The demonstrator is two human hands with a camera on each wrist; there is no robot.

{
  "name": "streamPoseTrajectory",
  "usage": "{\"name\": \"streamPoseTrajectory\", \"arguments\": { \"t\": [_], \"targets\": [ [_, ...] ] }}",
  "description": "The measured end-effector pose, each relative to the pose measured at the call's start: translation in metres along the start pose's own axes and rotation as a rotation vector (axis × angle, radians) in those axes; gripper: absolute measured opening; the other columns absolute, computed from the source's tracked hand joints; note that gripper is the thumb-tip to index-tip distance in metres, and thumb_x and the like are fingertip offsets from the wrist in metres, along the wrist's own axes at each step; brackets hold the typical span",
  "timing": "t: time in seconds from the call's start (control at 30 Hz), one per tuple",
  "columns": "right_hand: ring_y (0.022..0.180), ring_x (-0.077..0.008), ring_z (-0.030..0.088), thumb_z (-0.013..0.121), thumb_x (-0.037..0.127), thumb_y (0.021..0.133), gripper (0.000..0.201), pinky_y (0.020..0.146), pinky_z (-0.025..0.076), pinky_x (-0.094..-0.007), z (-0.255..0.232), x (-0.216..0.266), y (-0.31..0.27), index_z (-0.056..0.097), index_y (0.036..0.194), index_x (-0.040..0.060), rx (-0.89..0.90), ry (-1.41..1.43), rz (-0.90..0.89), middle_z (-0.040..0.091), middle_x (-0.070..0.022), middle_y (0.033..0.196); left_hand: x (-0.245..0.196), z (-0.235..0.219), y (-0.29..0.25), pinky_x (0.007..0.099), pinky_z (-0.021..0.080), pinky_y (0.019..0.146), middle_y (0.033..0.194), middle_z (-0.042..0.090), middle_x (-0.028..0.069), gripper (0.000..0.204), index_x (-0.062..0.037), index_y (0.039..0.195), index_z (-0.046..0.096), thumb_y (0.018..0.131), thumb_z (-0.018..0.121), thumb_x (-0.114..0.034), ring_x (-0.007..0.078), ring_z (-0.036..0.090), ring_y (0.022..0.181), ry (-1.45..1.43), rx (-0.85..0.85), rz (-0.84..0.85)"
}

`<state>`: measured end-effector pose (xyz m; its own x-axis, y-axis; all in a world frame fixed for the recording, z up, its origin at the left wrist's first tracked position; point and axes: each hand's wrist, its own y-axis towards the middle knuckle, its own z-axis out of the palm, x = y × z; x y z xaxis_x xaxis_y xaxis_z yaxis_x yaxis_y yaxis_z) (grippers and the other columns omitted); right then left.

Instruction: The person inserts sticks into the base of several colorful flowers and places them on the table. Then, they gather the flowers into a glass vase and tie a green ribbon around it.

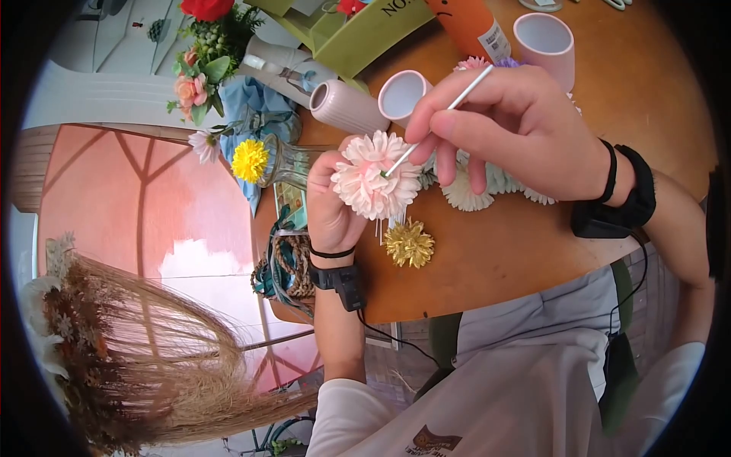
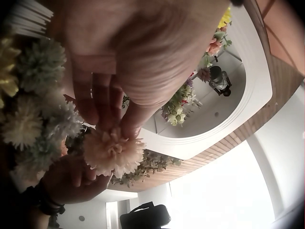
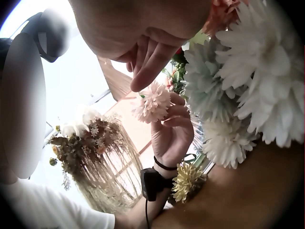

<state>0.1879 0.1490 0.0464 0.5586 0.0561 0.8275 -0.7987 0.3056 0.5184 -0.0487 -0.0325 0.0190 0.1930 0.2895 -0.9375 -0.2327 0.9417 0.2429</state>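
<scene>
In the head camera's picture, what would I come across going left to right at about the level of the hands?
Small pale flower → yellow flower → left hand → pink flower → right hand → black wrist strap.

head view | pink flower: back hidden | orange container: cut off | label: print unreadable

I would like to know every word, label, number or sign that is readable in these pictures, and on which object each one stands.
"NO." on the green box; nothing more of it is readable.
Orange container: a drawn frowning face; its white label has print too small to read.
Dark print on the person's garment: lettering too blurred to read surely.
Wrist views: no readable text.
</scene>
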Motion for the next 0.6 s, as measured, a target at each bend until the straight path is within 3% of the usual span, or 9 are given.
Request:
{"name": "streamPoseTrajectory", "arguments": {
  "t": [0.1, 0.17, 0.6],
  "targets": [
    [0.077, -0.0118, 0.07, 0.053, 0.01, 0.106, 0.022, 0.054, 0.054, -0.0212, 0.0, -0.001, 0.0, 0.068, 0.112, -0.0042, -0.006, -0.01, 0.004, 0.071, -0.0102, 0.099, -0.001, 0.003, 0.0, 0.0492, 0.049, 0.107, 0.132, 0.058, 0.0149, 0.032, -0.0027, 0.125, 0.055, 0.1, 0.061, -0.021, 0.0301, 0.059, 0.123, -0.016, -0.066, -0.021],
    [0.077, -0.0117, 0.07, 0.053, 0.01, 0.106, 0.022, 0.054, 0.054, -0.0212, 0.0, -0.001, 0.0, 0.068, 0.112, -0.0042, -0.008, -0.011, 0.006, 0.071, -0.0099, 0.099, -0.007, 0.013, 0.002, 0.0461, 0.052, 0.105, 0.125, 0.062, 0.0139, 0.012, -0.0052, 0.105, 0.065, 0.094, 0.07, -0.006, 0.0291, 0.063, 0.119, -0.104, -0.148, -0.071],
    [0.076, -0.0107, 0.07, 0.054, 0.01, 0.105, 0.022, 0.053, 0.054, -0.0206, -0.001, -0.001, 0.0, 0.069, 0.112, -0.0041, -0.009, -0.037, -0.004, 0.071, -0.0093, 0.098, -0.009, 0.018, 0.004, 0.0452, 0.051, 0.105, 0.125, 0.06, 0.0145, 0.015, -0.0062, 0.104, 0.065, 0.094, 0.073, -0.013, 0.0291, 0.062, 0.118, -0.058, -0.143, -0.067]
  ]
}}
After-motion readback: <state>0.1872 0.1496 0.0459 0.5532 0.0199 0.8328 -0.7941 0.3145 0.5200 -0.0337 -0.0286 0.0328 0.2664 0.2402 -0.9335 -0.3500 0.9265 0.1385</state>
